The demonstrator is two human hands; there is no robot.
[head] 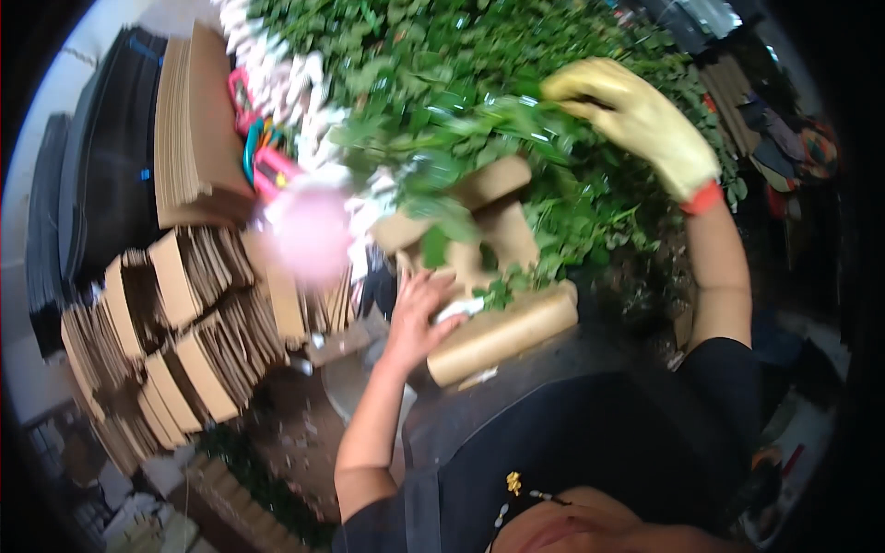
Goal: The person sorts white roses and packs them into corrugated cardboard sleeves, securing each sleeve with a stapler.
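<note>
My right hand point(632, 121), in a pale yellow glove with a red cuff, is raised over a large heap of leafy green stems point(415, 69). Its fingers are curled at long leafy stems point(511, 124) that stretch left, blurred; whether it grips them cannot be made out. My bare left hand point(422, 311) lies at the near left edge of an opened piece of brown cardboard point(508, 231), fingers spread, close to a small white item point(460, 309). A roll of brown paper point(505, 335) lies just nearer to me. A round pink blur point(308, 231), its kind unclear, covers part of the left side.
Folded cardboard point(200, 276) is stacked at the left, below upright cardboard sheets point(197, 124) and black sheets point(114, 159). Pink-handled tools point(273, 169) lie beside a row of white bundled items point(304, 76). Caps or cloths point(788, 148) are at the far right.
</note>
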